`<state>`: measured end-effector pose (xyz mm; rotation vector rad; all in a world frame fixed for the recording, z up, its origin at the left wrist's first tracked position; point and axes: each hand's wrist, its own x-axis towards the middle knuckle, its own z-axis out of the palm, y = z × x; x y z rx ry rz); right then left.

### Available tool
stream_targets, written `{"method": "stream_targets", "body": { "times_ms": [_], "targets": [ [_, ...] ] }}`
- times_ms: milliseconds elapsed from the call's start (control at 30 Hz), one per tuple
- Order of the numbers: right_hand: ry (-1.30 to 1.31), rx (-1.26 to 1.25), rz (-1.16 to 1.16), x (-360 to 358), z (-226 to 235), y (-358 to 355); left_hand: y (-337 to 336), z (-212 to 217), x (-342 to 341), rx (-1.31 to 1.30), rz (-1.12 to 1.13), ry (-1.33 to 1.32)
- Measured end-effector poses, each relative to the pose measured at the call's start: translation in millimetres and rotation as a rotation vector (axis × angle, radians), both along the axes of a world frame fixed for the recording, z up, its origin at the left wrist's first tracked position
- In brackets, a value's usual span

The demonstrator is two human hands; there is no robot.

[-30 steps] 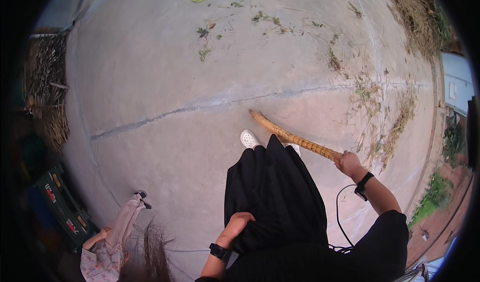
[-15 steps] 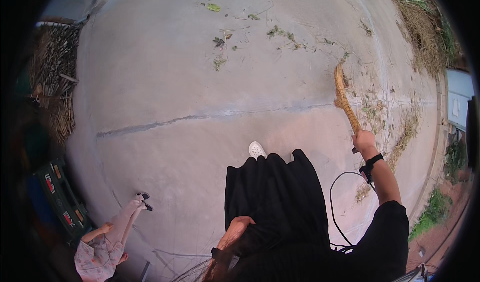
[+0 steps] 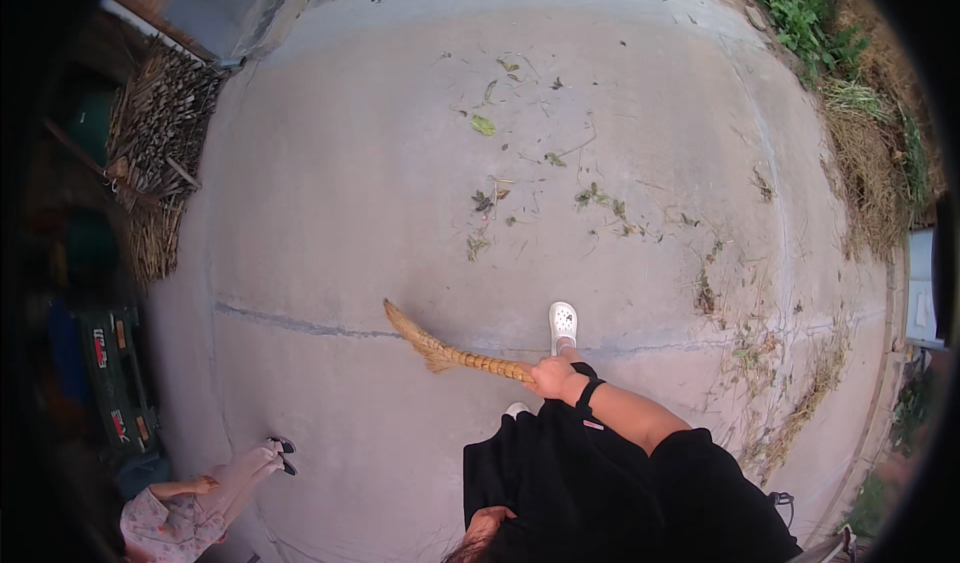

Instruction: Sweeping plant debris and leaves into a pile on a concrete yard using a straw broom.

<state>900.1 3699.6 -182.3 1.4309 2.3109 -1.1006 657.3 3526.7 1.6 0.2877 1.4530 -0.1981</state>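
My right hand (image 3: pixel 552 375) is wrapped round the handle of a short straw hand broom (image 3: pixel 480 362). The broom reaches out to the left, its curved, frayed head close to the crack in the concrete floor (image 3: pixel 330 193). On that wrist sits a black strap. Against the front of my black clothing (image 3: pixel 570 463) rests my left hand (image 3: pixel 490 523), low in the view; its fingers are mostly hidden. One white clog (image 3: pixel 563 325) is stepped forward, just beyond my right hand.
Green leaves (image 3: pixel 483 125) and stems lie scattered ahead, with dry litter (image 3: pixel 760 363) at the right. Dry grass (image 3: pixel 858 143) borders the far right. Bundled sticks (image 3: pixel 165 123) and a dark green case (image 3: pixel 115 383) line the left. Another person (image 3: pixel 185 513) is at the lower left.
My right hand has swung the broom from the right side across to the left, in front of my body. One foot has come forward, and the leaves now appear lower in the view.
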Motion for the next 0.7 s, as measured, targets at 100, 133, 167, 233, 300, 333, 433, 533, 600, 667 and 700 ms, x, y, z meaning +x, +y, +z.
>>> {"method": "stream_targets", "body": {
  "times_ms": [100, 133, 167, 233, 300, 333, 433, 533, 600, 667, 700],
  "targets": [
    [0.059, -0.035, 0.106, -81.4, -24.3, 58.2, -44.2, -65.6, 11.9, 0.175, 0.009, 0.081],
    [0.030, -0.032, 0.160, -86.7, -44.6, 70.3, -28.6, -74.4, 26.6, 0.193, 0.045, 0.056],
    [-0.001, -0.030, 0.213, -83.7, -64.8, 94.0, -13.9, -84.1, 40.4, 0.204, 0.076, 0.032],
    [-0.055, -0.049, 0.218, -75.6, -68.6, 143.0, 3.6, -94.7, 59.2, 0.218, 0.132, 0.025],
    [-0.099, -0.058, 0.174, -50.7, -65.1, 183.0, 18.5, -99.1, 71.4, 0.224, 0.173, 0.020],
    [-0.089, -0.034, 0.138, -27.3, -57.1, 201.7, 23.9, -98.7, 76.4, 0.223, 0.195, 0.022],
    [-0.179, -0.039, -0.014, 60.7, -23.0, 246.2, 46.4, -104.5, 86.7, 0.239, 0.227, 0.009],
    [-0.339, -0.109, -0.188, 164.3, -3.2, 263.1, 66.3, -113.2, 94.4, 0.251, 0.225, -0.014],
    [-0.413, -0.064, -0.334, 241.2, 4.2, 254.3, 77.2, -116.7, 96.0, 0.267, 0.198, -0.038],
    [-0.522, -0.096, -0.451, 302.8, 27.5, 249.7, 87.3, -121.1, 92.1, 0.288, 0.153, -0.065],
    [-0.569, -0.077, -0.495, 324.5, 36.9, 248.6, 89.4, -120.5, 87.3, 0.296, 0.125, -0.080]
  ]
}}
